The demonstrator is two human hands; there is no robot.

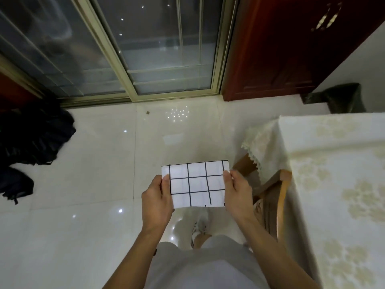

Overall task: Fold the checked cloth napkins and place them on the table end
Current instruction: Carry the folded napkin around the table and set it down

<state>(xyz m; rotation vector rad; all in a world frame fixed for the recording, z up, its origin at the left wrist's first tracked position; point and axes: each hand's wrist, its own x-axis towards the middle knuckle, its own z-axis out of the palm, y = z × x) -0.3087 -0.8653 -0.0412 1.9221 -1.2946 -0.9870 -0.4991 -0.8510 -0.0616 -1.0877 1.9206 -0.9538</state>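
- From the head camera, we are holding a folded checked napkin (196, 183) out in front of us over the tiled floor (93, 184), well above it and apart from the table (337, 174).
- Our left hand (157, 200) is pinching the napkin's left short edge, thumb on top, and our right hand (236, 193) is pinching the right short edge the same way; neither is released, both are grasping the cloth.
- The napkin's long axis is running left to right between the two grips, lying nearly flat and facing up at us.
- The table, under its cream patterned cloth, is lying off to our right, so our right hand is the nearer one; we are judging that the coming move has to carry the napkin rightward.
- Both forearms are reaching forward and slightly inward, wrists level.
- A wooden chair (281, 197) is standing between the napkin and the table; the fingers beneath the napkin are hidden, probably curled under it.
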